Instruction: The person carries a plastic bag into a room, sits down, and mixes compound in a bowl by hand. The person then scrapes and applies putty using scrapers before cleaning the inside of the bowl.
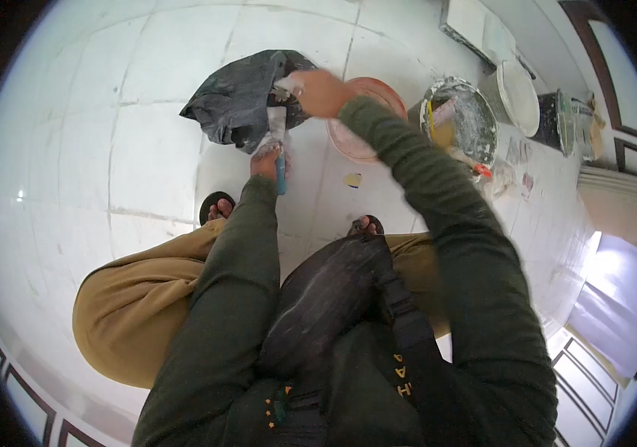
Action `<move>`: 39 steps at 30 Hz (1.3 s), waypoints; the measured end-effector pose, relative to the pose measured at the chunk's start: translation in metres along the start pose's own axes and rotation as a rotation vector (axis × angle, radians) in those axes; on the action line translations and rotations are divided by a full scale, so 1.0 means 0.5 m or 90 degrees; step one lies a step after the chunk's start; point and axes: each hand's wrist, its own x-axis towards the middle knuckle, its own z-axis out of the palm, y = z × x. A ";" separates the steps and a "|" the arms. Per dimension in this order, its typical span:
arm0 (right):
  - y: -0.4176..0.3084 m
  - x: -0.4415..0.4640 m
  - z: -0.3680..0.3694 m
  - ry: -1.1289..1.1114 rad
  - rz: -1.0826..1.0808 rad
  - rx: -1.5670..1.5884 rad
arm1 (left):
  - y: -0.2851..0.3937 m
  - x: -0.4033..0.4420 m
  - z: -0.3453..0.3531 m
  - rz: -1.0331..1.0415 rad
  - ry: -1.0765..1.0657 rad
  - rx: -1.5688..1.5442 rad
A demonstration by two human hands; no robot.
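Observation:
My left hand (265,162) is closed round a putty knife with a blue handle (281,176). Its whitish, smeared blade (276,121) points up against the mouth of a black plastic bag (233,93). The bag lies slumped on the tiles, its contents hidden. My right hand (322,91) is at the bag's right side, fingers bent together and slightly blurred. At its fingertips shows a pale, crumpled bit (286,87) that I cannot identify. Under the right wrist sits a round reddish-pink basin or lid (352,145), partly covered by the sleeve.
Right of the basin stands a plaster-smeared bucket (475,112) with tools inside. Beyond it are a white bucket (518,99) and a dark container (553,123). A small yellowish scrap (353,179) lies on the white tiled floor (154,141) near my feet.

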 end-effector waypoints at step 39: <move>0.042 -0.097 0.280 0.038 0.030 -0.104 | 0.058 -0.059 0.082 -0.100 0.151 0.250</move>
